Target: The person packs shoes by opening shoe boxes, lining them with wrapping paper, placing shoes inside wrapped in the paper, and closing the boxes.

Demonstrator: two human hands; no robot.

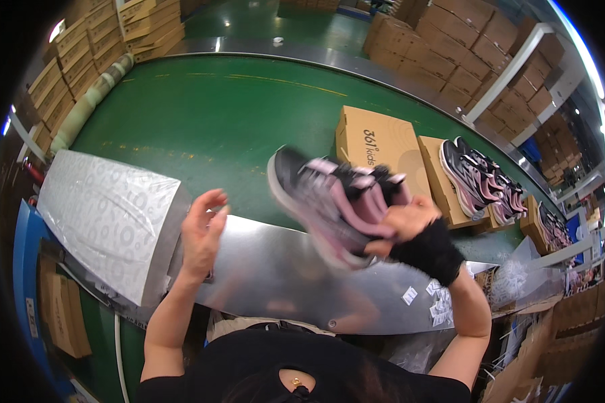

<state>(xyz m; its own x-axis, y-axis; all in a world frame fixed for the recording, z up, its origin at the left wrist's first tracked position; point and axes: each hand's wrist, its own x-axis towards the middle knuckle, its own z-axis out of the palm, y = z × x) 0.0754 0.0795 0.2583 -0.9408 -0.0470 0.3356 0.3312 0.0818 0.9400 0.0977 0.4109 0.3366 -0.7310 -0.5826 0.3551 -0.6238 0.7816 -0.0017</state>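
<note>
A pair of black and grey sneakers (329, 201) with pink collars and pale soles hangs tilted over the metal work surface (269, 269), blurred by motion. My right hand (410, 225), with a black band around the wrist, is closed on the heel end of the shoes. To the left, my left hand (205, 232) is raised with fingers apart and slightly curled, holding nothing. Close beside it lies a stack of white printed wrapping paper (114, 215). Behind the sneakers stands a brown shoe box (380, 144).
Further right, more black and pink sneakers (474, 178) rest on brown boxes along a green conveyor belt (235, 111). Small white labels (440, 305) lie scattered at the metal surface's right end. Stacked cartons (450, 50) rise at the back.
</note>
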